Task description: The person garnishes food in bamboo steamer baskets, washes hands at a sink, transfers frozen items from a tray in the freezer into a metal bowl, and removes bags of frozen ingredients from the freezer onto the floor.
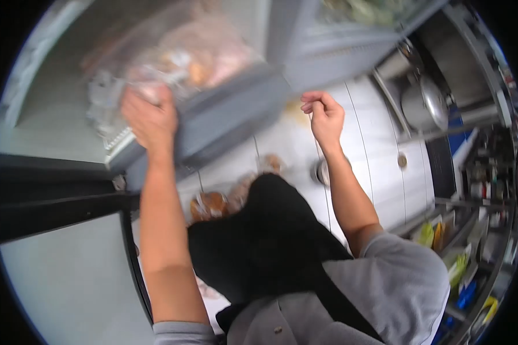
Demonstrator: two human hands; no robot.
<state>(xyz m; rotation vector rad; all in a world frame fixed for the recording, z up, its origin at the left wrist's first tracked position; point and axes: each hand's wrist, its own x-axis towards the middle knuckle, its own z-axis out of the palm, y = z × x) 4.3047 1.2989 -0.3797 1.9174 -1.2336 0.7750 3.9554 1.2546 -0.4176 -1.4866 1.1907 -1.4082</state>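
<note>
My left hand (149, 118) reaches into an open fridge or freezer compartment, its fingers curled on a clear plastic bag (184, 63). Pinkish and orange pieces show through the bag; motion blur hides exactly what they are. The bag lies just inside the grey front edge (224, 109) of the compartment. Away from it, my right hand (327, 121) hangs in the air over the tiled floor, fingers loosely bent and apart, with nothing seen in it.
Bagged brownish food (210, 206) sits on the white floor (357, 172) by the black apron. An open door (339, 57) juts out above. A lidded metal pot (425, 106) stands at right, with packed shelves (460, 247) below.
</note>
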